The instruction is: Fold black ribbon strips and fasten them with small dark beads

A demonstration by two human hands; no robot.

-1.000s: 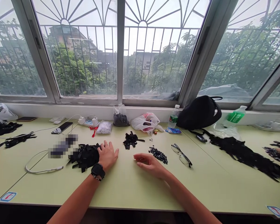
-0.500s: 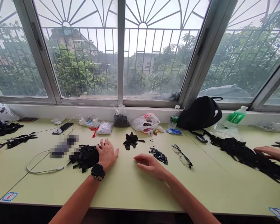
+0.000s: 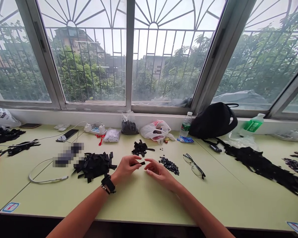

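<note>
Left hand (image 3: 127, 168) is holding 1 short black strip (image 3: 142, 163) near table centre; thumb and forefinger are closing on it, clamped on the left part, while the right end is projecting free. Right hand (image 3: 161, 173) is hovering just right of that end, thumb and forefinger tips standing slightly apart; whether anything small is sitting inside the curled fingers, I cannot tell. Key relation: the free end is lying in the gap between the 2 sets of fingertips, touching the left hand and appearing just clear of the right, so the left hand is being the nearer of the 2. Strip's visible long axis is running left to right, tilting slightly toward the far side, its free end pointing right and a little far, toward the right forefinger; the other end is hiding within the left grip. Larger strip pile (image 3: 95, 166) is lying left of the left hand, smaller strip pile (image 3: 139, 147) beyond the fingertips on the far side, dark round pieces (image 3: 169, 165) just beyond the right hand.
</note>
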